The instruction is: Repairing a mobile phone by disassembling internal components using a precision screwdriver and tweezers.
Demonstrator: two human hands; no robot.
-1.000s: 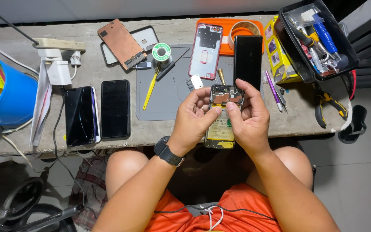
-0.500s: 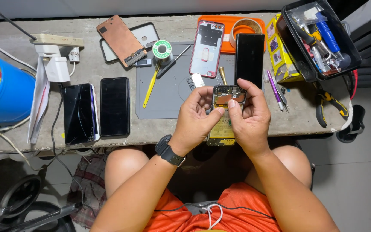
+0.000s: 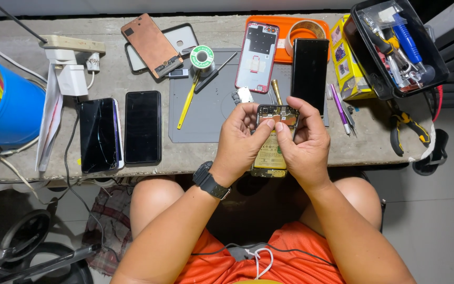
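Bright, even, soft overhead light. Faint short shadows under the hands (image 3: pixel 274 142) on the bench (image 3: pixel 106 68). Dim and murky below the bench edge, left of the knees. Mild sheen on the dark phones (image 3: pixel 119 131) left of the hands, crack lines catching glare. Sharp around the hands; slight softness and wide-angle bending toward the corners, bench edge bowed. Colours saturated, no motion blur.

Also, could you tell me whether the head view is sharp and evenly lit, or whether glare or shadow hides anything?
Head view: sharp and evenly lit on the bench; both hands, left hand and right hand, and the opened phone are crisp; slight sheen on the cracked phone; deep shadow under the bench.
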